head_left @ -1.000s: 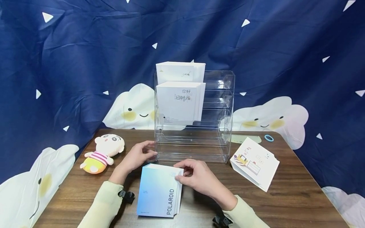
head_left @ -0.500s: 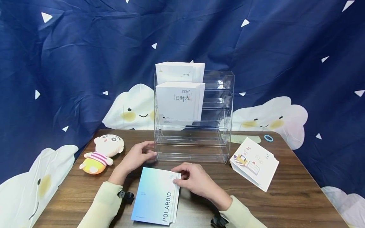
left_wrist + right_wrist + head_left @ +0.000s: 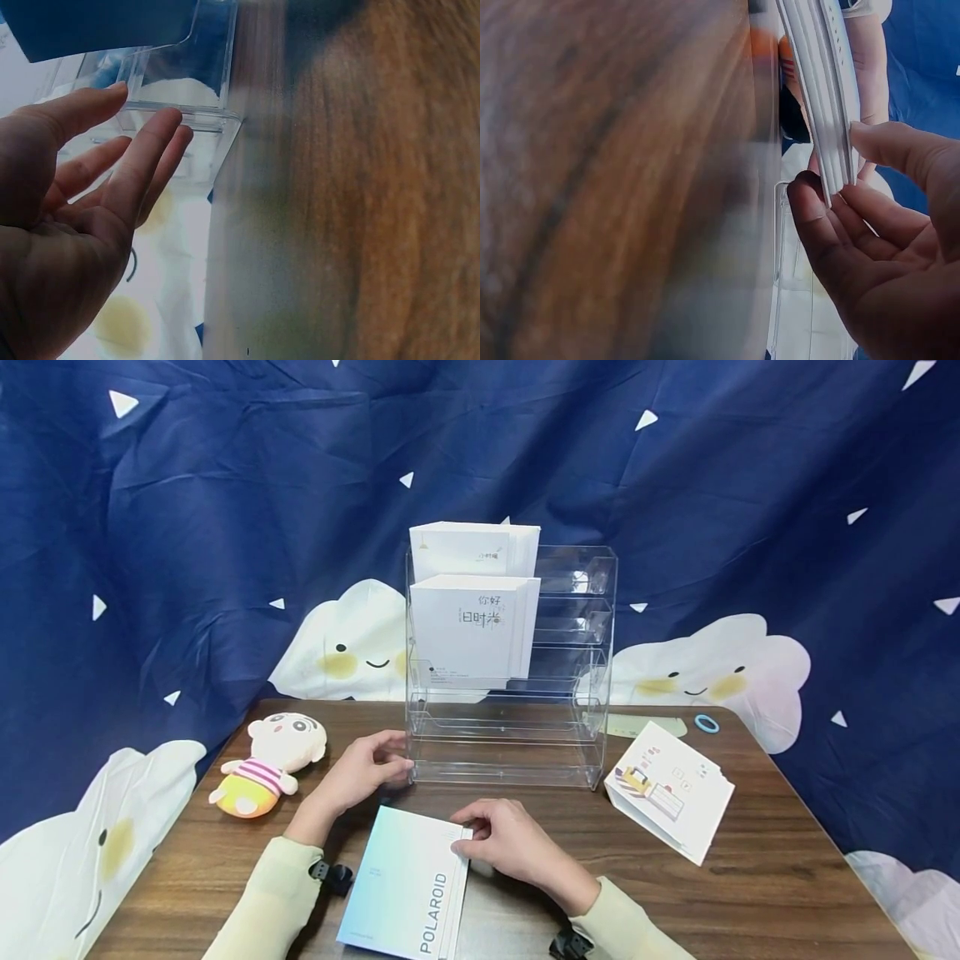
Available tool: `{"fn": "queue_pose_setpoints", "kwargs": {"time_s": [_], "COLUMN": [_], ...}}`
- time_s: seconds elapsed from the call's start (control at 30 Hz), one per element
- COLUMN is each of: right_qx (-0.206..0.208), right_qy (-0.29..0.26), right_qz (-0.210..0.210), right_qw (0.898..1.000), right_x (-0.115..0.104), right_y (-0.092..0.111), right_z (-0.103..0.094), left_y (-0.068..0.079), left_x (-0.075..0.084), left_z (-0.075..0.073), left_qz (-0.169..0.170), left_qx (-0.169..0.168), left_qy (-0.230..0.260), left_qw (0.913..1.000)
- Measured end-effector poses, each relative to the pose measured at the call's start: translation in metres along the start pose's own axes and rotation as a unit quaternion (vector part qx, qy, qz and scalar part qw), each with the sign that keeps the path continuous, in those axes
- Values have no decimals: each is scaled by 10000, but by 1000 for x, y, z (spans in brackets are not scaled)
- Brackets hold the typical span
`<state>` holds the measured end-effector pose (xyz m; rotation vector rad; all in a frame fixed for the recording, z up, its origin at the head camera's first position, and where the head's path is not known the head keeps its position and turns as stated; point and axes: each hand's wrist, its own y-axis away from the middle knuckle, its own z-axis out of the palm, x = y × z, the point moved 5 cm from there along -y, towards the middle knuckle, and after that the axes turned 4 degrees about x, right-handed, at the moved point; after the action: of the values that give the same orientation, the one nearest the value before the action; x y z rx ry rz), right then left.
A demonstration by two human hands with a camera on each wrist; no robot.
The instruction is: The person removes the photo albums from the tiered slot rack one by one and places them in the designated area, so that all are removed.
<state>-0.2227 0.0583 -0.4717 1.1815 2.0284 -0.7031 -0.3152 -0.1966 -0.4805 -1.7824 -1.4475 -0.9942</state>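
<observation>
POLAROID book: at the near middle of the scene, between the two forearms, its bottom edge close to the lower border of the head view; whether that edge touches the wood I cannot tell.
Curtain: dark blue, hung behind the table's far edge.
Table: brown wood; a narrow bare strip runs between the rack's front rail and the book's top edge, a wider stretch to the right of the right hand.
Clear rack: upright and tiered; open ledges show right of the two shelved books and below them.
Shelved books: upper book and lower book, both white, along the rack's left side.
Printed book: flat and askew, one corner just beside the rack's right front foot.
Plush doll: lying near the table's left edge, apart from the left hand.
Right hand: pinches the POLAROID book's upper right corner, thumb on the cover, fingers beneath.
Left hand: released, fingers nearly straight at the rack's lower left edge; contact is unclear.
Green strip: partly behind the printed book.
Blue ring: near the far right corner.
</observation>
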Motion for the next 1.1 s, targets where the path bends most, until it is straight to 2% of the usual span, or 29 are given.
{"fn": "queue_pose_setpoints", "kwargs": {"time_s": [0.37, 1.1], "right_qx": [7, 149], "right_qy": [312, 351], "right_qz": [48, 368], "right_qw": [9995, 9986], "right_x": [1, -7], "right_y": [0, -2], "right_z": [0, 3], "left_y": [-1, 0], "left_x": [0, 0], "left_z": [-1, -1], "left_qz": [85, 80], "left_qx": [70, 73], "left_qy": [-105, -221], "left_qw": [9999, 9997]}}
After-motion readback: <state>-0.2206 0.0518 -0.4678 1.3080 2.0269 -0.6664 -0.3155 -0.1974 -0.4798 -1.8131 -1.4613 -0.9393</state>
